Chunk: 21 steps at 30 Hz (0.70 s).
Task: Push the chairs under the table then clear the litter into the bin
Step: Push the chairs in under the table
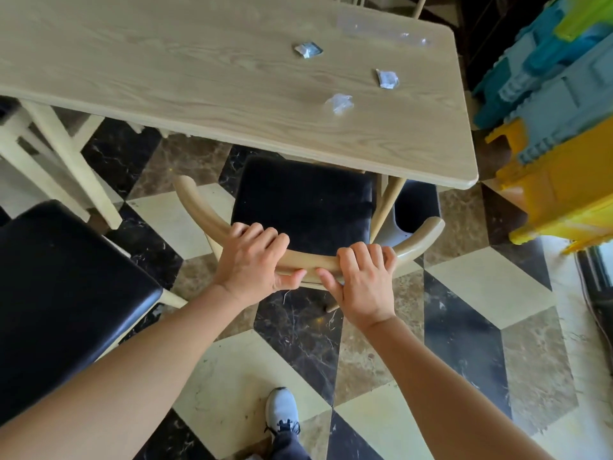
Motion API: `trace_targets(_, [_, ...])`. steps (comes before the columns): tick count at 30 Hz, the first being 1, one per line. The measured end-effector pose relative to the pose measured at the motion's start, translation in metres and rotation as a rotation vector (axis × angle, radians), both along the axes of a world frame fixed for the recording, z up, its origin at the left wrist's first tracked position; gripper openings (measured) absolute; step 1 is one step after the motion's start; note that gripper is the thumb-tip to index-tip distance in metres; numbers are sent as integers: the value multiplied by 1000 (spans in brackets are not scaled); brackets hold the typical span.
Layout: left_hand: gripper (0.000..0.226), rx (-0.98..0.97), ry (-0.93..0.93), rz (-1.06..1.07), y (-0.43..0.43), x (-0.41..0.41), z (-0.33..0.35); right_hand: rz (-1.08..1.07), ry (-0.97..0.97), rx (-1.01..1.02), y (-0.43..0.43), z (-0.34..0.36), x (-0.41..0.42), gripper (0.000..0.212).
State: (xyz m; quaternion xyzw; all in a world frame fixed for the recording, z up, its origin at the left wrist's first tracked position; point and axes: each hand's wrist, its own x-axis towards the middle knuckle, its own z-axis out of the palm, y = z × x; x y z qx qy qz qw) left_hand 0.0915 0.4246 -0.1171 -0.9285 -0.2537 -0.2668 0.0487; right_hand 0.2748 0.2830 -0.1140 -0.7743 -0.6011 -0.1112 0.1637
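A wooden chair with a curved backrest (202,214) and a black seat (305,200) stands at the near edge of the light wooden table (166,71), its seat partly under the tabletop. My left hand (255,260) and my right hand (361,277) both grip the backrest's top rail, side by side. On the table's right part lie three crumpled wrappers (308,49) (386,78) (339,102) and a clear plastic strip (384,32). A second chair with a black seat (63,287) stands out from the table at the left. A dark bin (416,202) shows under the table's right corner.
Stacked blue, green and yellow plastic pieces (557,104) fill the right side. A pale table leg frame (66,167) stands at the left. The floor is a chequered marble pattern, and my grey shoe (282,410) is below the chair.
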Motion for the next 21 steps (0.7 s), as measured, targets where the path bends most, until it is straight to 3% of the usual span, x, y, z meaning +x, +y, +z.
trace_targets(11, [60, 85, -96, 64, 36, 58, 12, 18, -15, 24, 44, 15, 58, 57])
trace_targets(21, [61, 104, -61, 46, 13, 50, -5, 32, -36, 35, 20, -3, 50, 60])
